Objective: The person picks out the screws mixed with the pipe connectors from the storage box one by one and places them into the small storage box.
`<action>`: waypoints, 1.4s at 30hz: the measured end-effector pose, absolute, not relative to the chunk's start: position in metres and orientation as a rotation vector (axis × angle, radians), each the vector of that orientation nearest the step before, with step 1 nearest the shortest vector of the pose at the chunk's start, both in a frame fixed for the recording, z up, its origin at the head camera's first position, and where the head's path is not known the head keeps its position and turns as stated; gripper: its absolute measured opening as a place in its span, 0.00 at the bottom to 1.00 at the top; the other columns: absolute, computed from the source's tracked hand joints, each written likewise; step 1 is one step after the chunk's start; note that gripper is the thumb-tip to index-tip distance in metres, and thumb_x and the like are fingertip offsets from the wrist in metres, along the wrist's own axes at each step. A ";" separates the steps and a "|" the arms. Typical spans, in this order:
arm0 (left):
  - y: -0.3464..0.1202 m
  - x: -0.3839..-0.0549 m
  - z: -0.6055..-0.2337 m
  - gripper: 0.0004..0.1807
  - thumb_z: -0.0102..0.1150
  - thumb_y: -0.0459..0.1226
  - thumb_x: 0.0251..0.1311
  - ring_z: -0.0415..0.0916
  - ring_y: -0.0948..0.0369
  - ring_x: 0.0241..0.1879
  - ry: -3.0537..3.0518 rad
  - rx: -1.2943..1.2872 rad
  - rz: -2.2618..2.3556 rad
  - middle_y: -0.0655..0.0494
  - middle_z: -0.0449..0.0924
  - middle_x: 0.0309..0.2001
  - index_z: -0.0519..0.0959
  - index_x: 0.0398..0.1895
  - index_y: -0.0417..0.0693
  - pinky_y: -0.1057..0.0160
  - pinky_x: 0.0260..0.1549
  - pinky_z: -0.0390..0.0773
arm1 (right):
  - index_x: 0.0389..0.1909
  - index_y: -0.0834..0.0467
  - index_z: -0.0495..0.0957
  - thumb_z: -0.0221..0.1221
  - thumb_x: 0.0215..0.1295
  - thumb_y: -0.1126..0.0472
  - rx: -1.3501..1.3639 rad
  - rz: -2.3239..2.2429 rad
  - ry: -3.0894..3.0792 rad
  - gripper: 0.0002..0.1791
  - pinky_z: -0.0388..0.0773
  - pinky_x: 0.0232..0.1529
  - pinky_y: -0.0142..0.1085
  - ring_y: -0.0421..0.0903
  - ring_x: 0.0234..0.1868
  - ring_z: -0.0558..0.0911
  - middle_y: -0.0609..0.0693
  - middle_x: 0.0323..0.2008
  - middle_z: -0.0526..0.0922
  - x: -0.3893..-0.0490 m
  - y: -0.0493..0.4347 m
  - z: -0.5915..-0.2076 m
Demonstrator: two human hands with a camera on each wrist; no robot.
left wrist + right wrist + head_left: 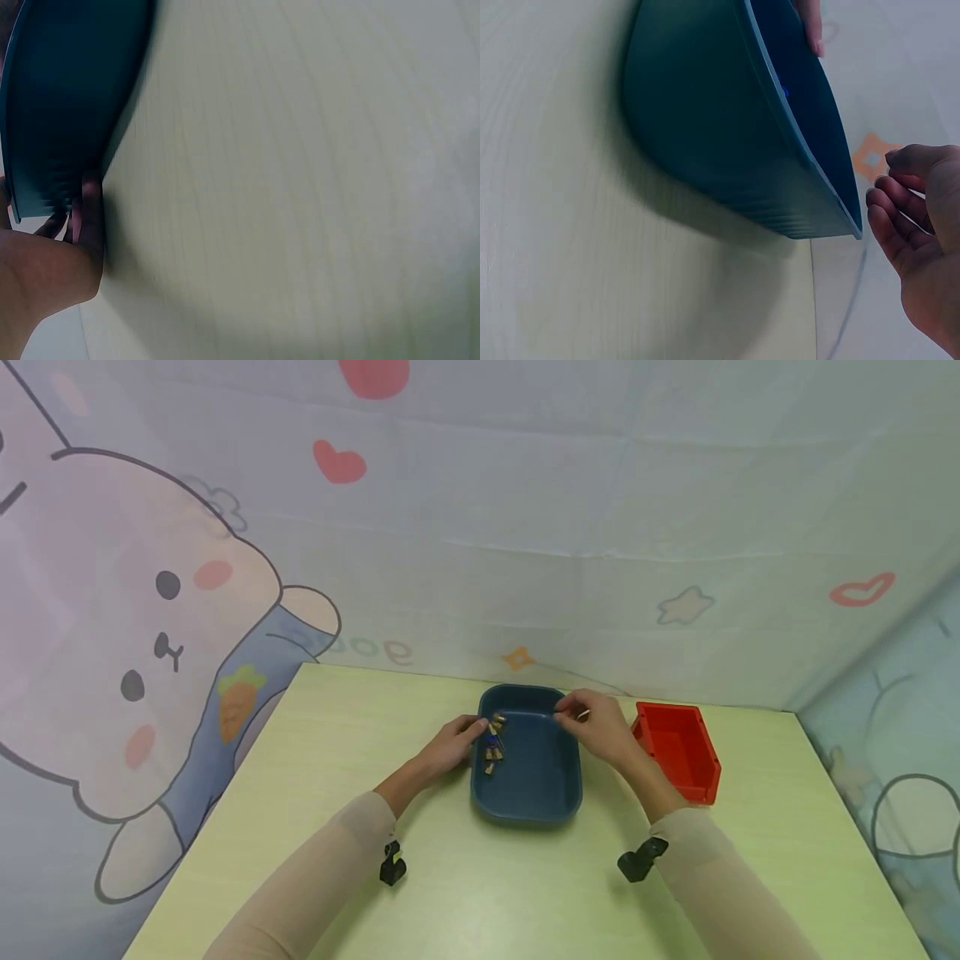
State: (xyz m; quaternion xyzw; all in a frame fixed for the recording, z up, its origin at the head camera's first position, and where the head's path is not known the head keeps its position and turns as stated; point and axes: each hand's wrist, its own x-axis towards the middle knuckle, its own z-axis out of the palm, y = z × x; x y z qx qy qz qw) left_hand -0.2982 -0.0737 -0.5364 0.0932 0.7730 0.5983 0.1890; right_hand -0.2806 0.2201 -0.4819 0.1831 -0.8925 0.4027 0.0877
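A dark blue-green plastic tub (528,777) stands on the table, its outer wall (697,97) filling much of the right wrist view. My left hand (452,743) grips its left side, thumb over the rim and fingers against the outside, as the left wrist view shows from below (56,262). Several small brass-coloured pieces (492,747), with a bit of blue among them, lie inside along the left wall. By the far right rim is my right hand (596,722), fingers loosely bent and thumb near the fingertips. In the right wrist view nothing shows between those fingers (900,210).
A red open-fronted bin (678,747) stands right of the tub, partly behind my right forearm. The pale wooden table (510,893) ends at a printed cloth backdrop (480,527) behind the tub. A small black wrist camera sits on each sleeve.
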 end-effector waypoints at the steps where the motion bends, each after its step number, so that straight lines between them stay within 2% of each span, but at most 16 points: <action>1: -0.074 -0.298 -0.536 0.36 0.47 0.56 0.82 0.61 0.44 0.77 2.170 0.263 1.686 0.41 0.67 0.76 0.64 0.80 0.41 0.42 0.74 0.64 | 0.45 0.63 0.86 0.69 0.71 0.66 0.546 1.203 -2.657 0.06 0.85 0.48 0.48 0.50 0.40 0.86 0.54 0.39 0.88 -0.281 0.219 -0.483; 16: -0.072 -0.298 -0.537 0.34 0.46 0.53 0.84 0.64 0.42 0.75 2.140 0.240 1.707 0.40 0.66 0.76 0.64 0.80 0.40 0.46 0.63 0.78 | 0.49 0.65 0.85 0.68 0.72 0.66 0.553 1.230 -2.646 0.09 0.84 0.47 0.46 0.51 0.42 0.85 0.56 0.42 0.88 -0.283 0.197 -0.488; 25: -0.073 -0.295 -0.535 0.36 0.46 0.57 0.83 0.64 0.43 0.76 2.147 0.253 1.682 0.41 0.66 0.76 0.64 0.80 0.41 0.47 0.63 0.78 | 0.50 0.63 0.85 0.68 0.72 0.64 0.515 1.276 -2.664 0.10 0.84 0.48 0.47 0.51 0.43 0.85 0.56 0.44 0.88 -0.283 0.187 -0.493; 34: -0.074 -0.294 -0.535 0.35 0.46 0.55 0.83 0.61 0.44 0.77 2.165 0.247 1.681 0.42 0.64 0.78 0.63 0.80 0.42 0.45 0.65 0.77 | 0.52 0.64 0.84 0.68 0.72 0.64 0.519 1.295 -2.653 0.12 0.84 0.49 0.46 0.51 0.43 0.85 0.56 0.45 0.87 -0.285 0.180 -0.495; 42: -0.072 -0.294 -0.535 0.34 0.47 0.55 0.83 0.66 0.44 0.75 2.154 0.235 1.688 0.42 0.66 0.76 0.64 0.80 0.42 0.48 0.62 0.80 | 0.52 0.65 0.84 0.68 0.72 0.64 0.520 1.273 -2.670 0.12 0.84 0.49 0.47 0.52 0.44 0.86 0.57 0.44 0.87 -0.287 0.177 -0.499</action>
